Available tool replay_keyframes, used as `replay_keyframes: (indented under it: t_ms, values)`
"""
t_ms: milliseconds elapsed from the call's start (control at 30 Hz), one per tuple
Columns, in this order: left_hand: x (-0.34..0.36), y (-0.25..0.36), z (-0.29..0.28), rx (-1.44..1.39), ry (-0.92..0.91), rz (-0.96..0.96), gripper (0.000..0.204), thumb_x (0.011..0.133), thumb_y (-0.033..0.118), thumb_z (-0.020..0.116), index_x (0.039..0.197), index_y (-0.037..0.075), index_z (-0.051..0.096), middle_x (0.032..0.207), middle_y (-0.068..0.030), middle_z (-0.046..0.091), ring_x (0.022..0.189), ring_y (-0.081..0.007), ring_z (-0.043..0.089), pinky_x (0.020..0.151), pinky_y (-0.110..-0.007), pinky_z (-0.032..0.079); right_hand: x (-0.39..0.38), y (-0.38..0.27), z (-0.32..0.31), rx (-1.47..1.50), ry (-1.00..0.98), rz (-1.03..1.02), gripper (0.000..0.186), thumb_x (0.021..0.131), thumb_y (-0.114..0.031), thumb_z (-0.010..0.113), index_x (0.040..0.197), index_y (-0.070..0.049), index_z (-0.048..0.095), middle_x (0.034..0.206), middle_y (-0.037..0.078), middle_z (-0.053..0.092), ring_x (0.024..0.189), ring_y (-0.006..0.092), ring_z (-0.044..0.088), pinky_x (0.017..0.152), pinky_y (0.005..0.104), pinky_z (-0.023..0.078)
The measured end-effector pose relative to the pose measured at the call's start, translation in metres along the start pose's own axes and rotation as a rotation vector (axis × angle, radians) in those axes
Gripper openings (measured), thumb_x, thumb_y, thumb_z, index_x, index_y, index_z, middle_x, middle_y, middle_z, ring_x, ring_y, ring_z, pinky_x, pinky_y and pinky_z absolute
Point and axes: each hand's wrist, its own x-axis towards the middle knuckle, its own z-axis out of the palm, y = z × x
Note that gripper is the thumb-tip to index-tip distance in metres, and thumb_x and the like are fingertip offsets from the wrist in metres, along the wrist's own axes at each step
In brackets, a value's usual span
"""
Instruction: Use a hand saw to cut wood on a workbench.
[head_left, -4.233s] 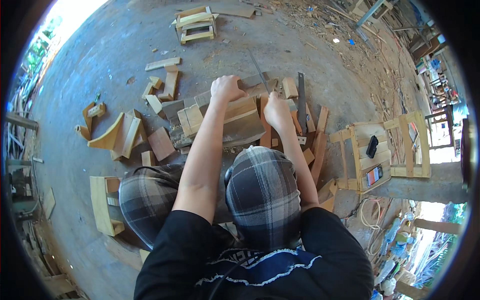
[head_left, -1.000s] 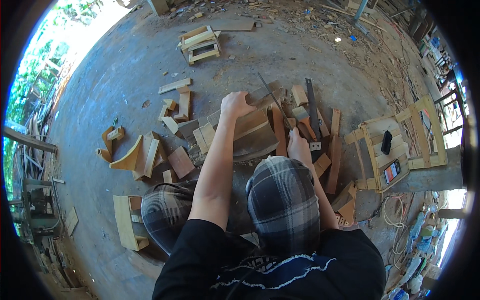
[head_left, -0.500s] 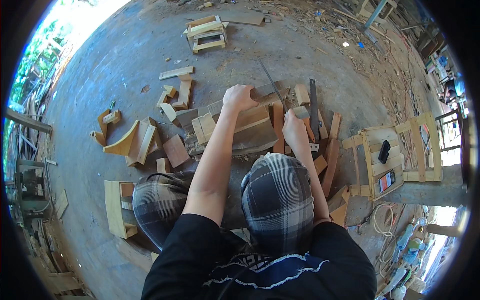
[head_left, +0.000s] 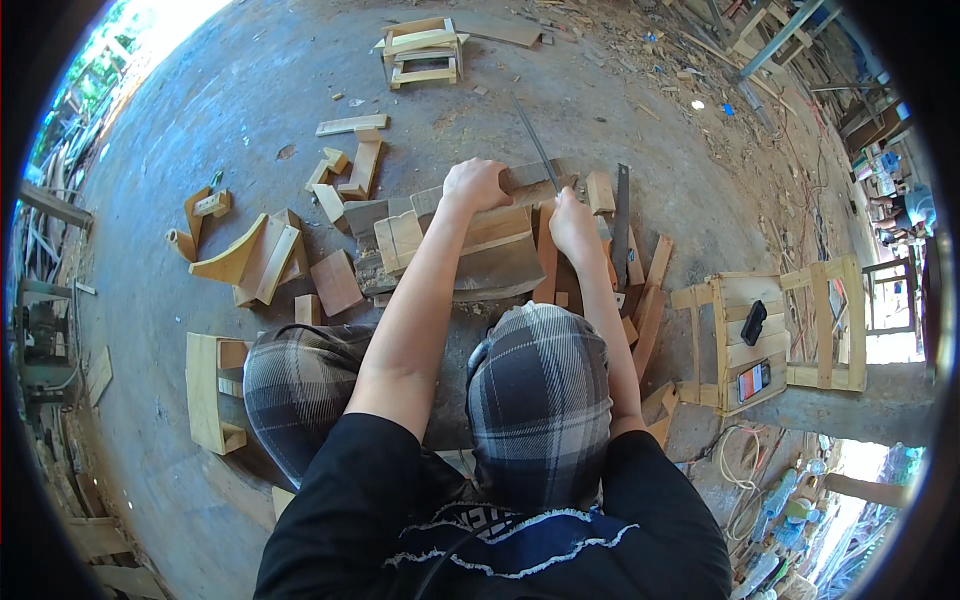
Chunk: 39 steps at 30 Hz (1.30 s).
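Observation:
My left hand [head_left: 476, 186] is closed over a wooden piece on top of a low stack of boards and blocks between my feet, its fingertips mostly hidden from view. In my right hand [head_left: 575, 222] is the near end of a long, thin, dark metal tool [head_left: 536, 143]. The tool points away and slightly left across the far edge of the stack; whether it is a file or a narrow saw, I cannot tell. Under my left wrist lies a pale block [head_left: 398, 240] with a pencil-like line, beside a thick, dark, worn wooden base [head_left: 500, 275].
To the right of the stack lie a flat dark metal blade [head_left: 623, 210], a small block [head_left: 600, 192] and reddish wood strips [head_left: 655, 285]. Curved wooden parts [head_left: 235, 262] sit left. A slatted wooden frame [head_left: 735, 312] at right carries a phone [head_left: 754, 380]. A small stool-like frame [head_left: 420, 50] stands far off.
My right hand has slid forward, away from me, taking the metal tool with it. The left hand stays on the wood. The whole view has shifted slightly.

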Motion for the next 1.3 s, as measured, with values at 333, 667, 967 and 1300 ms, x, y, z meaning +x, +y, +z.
replay_keyframes:
  t_ms: [333, 667, 967, 1300]
  values:
    - [-0.003, 0.004, -0.002, -0.020, 0.008, -0.063, 0.063, 0.063, 0.045, 0.077, 0.116, 0.015, 0.065, 0.104, -0.0154, 0.068, 0.099, -0.0328, 0.064, 0.087, -0.041, 0.051, -0.007, -0.001, -0.004, 0.045, -0.024, 0.014, 0.025, 0.097, -0.021, 0.039, 0.105, 0.001, 0.049, 0.095, 0.033, 0.062, 0.096, 0.0477, 0.059, 0.081, 0.0545, 0.046]
    - [-0.005, -0.003, 0.002, -0.039, 0.024, -0.052, 0.058, 0.063, 0.043, 0.075, 0.113, 0.014, 0.066, 0.104, -0.0145, 0.068, 0.099, -0.0323, 0.064, 0.086, -0.041, 0.051, -0.073, 0.015, -0.016, 0.074, -0.079, 0.047, 0.025, 0.100, -0.021, 0.037, 0.100, 0.002, 0.046, 0.093, 0.031, 0.061, 0.091, 0.0489, 0.058, 0.074, 0.0538, 0.046]
    - [-0.006, -0.003, 0.004, -0.028, 0.031, -0.045, 0.058, 0.064, 0.044, 0.075, 0.113, 0.015, 0.066, 0.104, -0.0132, 0.068, 0.099, -0.0310, 0.064, 0.085, -0.040, 0.051, -0.069, 0.045, 0.013, 0.210, 0.022, 0.005, 0.023, 0.099, -0.020, 0.039, 0.098, 0.001, 0.048, 0.093, 0.027, 0.063, 0.090, 0.0464, 0.059, 0.073, 0.0514, 0.047]
    - [0.000, -0.002, 0.010, 0.002, 0.153, 0.026, 0.043, 0.063, 0.042, 0.076, 0.098, 0.018, 0.069, 0.095, -0.0108, 0.069, 0.092, -0.0299, 0.066, 0.078, -0.041, 0.053, -0.059, 0.068, 0.033, 0.325, 0.073, -0.056, 0.023, 0.098, -0.019, 0.043, 0.100, 0.002, 0.049, 0.089, 0.027, 0.062, 0.088, 0.0452, 0.060, 0.072, 0.0493, 0.047]
